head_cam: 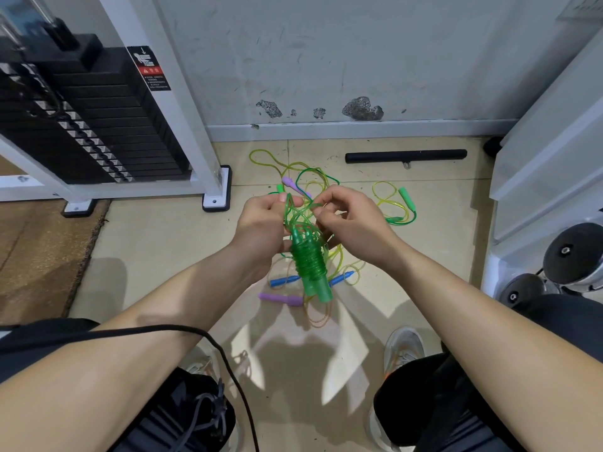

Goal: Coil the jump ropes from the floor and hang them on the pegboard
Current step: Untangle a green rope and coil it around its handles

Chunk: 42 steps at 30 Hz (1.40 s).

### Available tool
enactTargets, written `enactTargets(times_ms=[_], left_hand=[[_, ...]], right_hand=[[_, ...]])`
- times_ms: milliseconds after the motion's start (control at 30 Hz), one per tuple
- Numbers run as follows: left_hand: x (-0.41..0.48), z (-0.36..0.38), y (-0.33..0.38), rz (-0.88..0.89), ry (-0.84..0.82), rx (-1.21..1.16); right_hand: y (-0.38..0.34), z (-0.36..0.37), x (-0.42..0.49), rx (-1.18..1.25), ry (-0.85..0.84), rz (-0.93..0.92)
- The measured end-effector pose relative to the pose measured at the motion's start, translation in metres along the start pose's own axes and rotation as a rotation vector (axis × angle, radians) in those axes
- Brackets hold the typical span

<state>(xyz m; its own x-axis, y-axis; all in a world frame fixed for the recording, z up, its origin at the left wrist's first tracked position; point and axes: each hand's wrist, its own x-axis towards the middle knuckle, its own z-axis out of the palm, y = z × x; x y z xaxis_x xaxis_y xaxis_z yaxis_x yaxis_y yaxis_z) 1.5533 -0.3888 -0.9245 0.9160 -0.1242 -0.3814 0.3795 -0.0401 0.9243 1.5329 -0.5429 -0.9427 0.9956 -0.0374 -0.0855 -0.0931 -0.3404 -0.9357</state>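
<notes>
The green jump rope (308, 265) is off the floor (163, 256), held between the two hands and hanging below them. Its two handles lie side by side, bound together by tight turns of its own cord. The long axis of this bundle runs from the hands downward and toward the person, slightly tilted, with the butt ends lowest. The unwrapped loops rise from the top of the bundle into the gap between the hands.

The left hand (264, 230) grips these loops at the top of the bundle, fingers curled round them. The right hand (354, 223) pinches a strand of the same cord just beside the left fingertips. Both hands are about equally near the bundle. The left hand appears to carry its weight, and the right hand guides the free cord.

The wrap looks nearly complete. Any further turn would have to pass crosswise to the handle axis, so the right hand is the working hand and the left the holding one.

Below and beyond the hands, the remaining jump ropes (303, 177) lie tangled on the floor. A blue handle (284, 281) and a purple handle (280, 299) lie under the bundle, and a green handle (406, 197) lies beyond the right hand. A black bar (406, 156) lies farther out, near the wall. The pegboard is not in view.
</notes>
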Motion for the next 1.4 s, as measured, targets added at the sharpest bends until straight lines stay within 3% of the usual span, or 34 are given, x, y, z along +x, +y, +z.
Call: enactTargets(times_ms=[167, 400, 667, 967, 1200, 1400], left_hand=[[-0.003, 0.005, -0.006, 0.009, -0.012, 0.095], [-0.001, 0.005, -0.009, -0.005, -0.008, 0.151], [0.004, -0.001, -0.003, -0.009, -0.014, 0.111], [0.005, -0.006, -0.002, 0.053, -0.022, 0.142], [0.002, 0.003, -0.002, 0.086, 0.000, 0.174], [0.010, -0.006, -0.002, 0.043, 0.006, 0.130]], right_hand=[[-0.005, 0.005, -0.001, -0.216, 0.079, -0.212], [-0.003, 0.002, -0.002, -0.453, -0.053, -0.458], [0.001, -0.006, -0.001, -0.377, -0.139, -0.159], [-0.002, -0.006, -0.003, -0.305, -0.256, -0.082], [-0.001, 0.009, -0.002, -0.321, -0.088, -0.046], [0.002, 0.009, -0.003, -0.327, -0.146, -0.047]])
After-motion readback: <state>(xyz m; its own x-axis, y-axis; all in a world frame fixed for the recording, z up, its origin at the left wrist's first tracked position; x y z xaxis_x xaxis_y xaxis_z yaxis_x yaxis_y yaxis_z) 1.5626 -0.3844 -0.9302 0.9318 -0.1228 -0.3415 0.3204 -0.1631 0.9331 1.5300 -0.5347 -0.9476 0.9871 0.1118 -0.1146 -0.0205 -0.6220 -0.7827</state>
